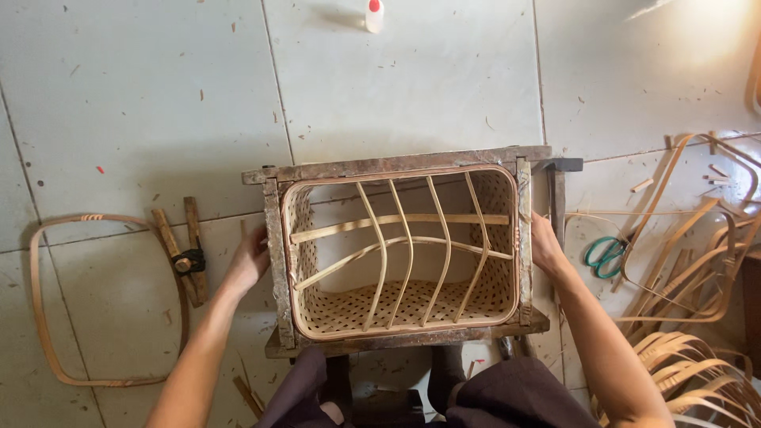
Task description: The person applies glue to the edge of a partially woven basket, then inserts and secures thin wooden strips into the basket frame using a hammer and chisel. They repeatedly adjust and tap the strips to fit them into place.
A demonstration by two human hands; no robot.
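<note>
Two bare forearms, no sleeves, no watch, rings or bands. Left hand (pixel 247 261) and right hand (pixel 545 242) ungloved. Dark purplish-brown trousers (pixel 507 396) over both knees, loose, softly creased fabric.

Around the work on the tiled floor (pixel 143 95) lie a bent cane hoop (pixel 36 305), green-handled scissors (pixel 606 255), loose cane strips (pixel 697 317) and a small white bottle (pixel 374 16).
</note>
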